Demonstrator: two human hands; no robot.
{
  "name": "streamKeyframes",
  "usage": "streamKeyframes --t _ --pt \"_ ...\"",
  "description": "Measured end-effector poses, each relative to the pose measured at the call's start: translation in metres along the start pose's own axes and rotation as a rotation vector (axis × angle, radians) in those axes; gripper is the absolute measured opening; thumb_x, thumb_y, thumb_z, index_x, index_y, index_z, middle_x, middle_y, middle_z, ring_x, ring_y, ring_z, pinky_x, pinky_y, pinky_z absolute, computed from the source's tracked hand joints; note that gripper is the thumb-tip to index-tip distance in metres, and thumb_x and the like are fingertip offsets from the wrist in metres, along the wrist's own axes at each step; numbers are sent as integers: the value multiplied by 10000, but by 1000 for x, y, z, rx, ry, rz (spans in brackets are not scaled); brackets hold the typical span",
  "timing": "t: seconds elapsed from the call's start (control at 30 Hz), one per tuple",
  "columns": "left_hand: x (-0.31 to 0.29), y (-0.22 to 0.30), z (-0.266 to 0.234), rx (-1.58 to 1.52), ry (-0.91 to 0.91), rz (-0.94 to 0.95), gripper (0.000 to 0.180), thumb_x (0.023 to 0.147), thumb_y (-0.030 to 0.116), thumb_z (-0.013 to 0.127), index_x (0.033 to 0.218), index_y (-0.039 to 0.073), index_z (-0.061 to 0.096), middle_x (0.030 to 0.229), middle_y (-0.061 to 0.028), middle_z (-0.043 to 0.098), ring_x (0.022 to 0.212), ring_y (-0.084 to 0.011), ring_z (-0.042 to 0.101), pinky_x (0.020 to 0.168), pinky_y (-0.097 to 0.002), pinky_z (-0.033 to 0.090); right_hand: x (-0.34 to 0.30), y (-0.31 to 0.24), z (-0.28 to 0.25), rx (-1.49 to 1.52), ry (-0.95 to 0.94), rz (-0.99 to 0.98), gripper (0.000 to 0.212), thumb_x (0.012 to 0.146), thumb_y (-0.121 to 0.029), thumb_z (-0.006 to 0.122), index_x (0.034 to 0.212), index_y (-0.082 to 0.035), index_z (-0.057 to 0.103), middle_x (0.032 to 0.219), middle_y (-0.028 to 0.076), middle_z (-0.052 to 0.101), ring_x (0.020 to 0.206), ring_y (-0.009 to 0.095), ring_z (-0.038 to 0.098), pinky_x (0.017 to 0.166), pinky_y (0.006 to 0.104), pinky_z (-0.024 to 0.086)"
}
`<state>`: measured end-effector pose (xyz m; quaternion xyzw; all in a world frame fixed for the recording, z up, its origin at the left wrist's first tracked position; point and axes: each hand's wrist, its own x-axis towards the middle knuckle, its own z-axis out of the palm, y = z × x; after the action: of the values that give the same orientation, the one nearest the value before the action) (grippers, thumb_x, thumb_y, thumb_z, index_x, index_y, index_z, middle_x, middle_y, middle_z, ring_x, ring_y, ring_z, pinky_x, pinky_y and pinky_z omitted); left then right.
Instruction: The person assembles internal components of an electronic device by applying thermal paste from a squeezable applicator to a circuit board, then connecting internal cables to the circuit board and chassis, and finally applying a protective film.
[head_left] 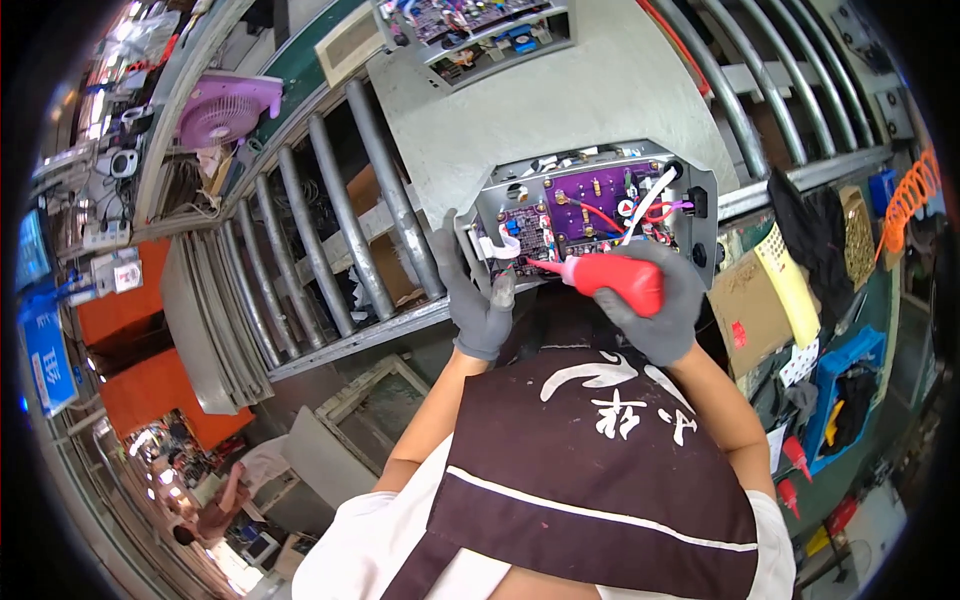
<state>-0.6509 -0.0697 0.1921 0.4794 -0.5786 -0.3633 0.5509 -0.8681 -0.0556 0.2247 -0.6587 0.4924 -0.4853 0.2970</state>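
My right hand, in a grey glove, is wrapped round a red squeeze bottle. The bottle lies nearly level, its thin nozzle pointing left over the near edge of an open metal case. Inside the case are a purple circuit board, red and white wires and small parts. My left hand, gloved too, grips the case's left end, fingers along its outer side and thumb at the near corner. Close to that thumb and the nozzle is a white curved piece. Whether anything leaves the nozzle is too small to tell.
The case stands on a grey board across a roller conveyor. Another open unit sits at the far side. At right are a blue crate and an orange coiled hose; a purple fan is at left.
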Motion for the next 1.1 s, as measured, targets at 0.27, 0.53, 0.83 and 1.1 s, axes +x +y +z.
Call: streamKeyframes --t 0.27,0.53,0.83,1.1 --pt "3 -23 -26 299 -24 4 889 896 540 524 1471 -32 160 1492 -258 249 1375 -372 300 1114 -425 261 27 -19 4 207 245 -155 578 736 -86 788 1202 -15 454 1038 171 627 922 252 624 824 364 502" --pt "14 -27 -44 517 -130 -4 723 845 363 632 1399 -3 346 1447 -225 348 1298 -389 393 1058 -421 355 90 -25 49 -24 130 -255 495 677 -104 843 1080 -13 571 943 146 647 827 254 649 725 332 517" --pt "20 -28 -55 550 -160 25 642 866 337 612 1389 37 393 1406 -201 411 1274 -370 428 1034 -418 378 103 -18 67 -176 106 -302 488 663 -89 848 1067 -19 585 933 140 656 800 267 658 703 338 528" --pt "23 -26 -55 551 -176 8 665 849 350 631 1383 27 399 1383 -206 429 1243 -372 449 1028 -415 378 96 -28 57 -193 44 -279 484 687 -109 836 1077 -10 567 935 146 648 809 253 648 721 324 521"
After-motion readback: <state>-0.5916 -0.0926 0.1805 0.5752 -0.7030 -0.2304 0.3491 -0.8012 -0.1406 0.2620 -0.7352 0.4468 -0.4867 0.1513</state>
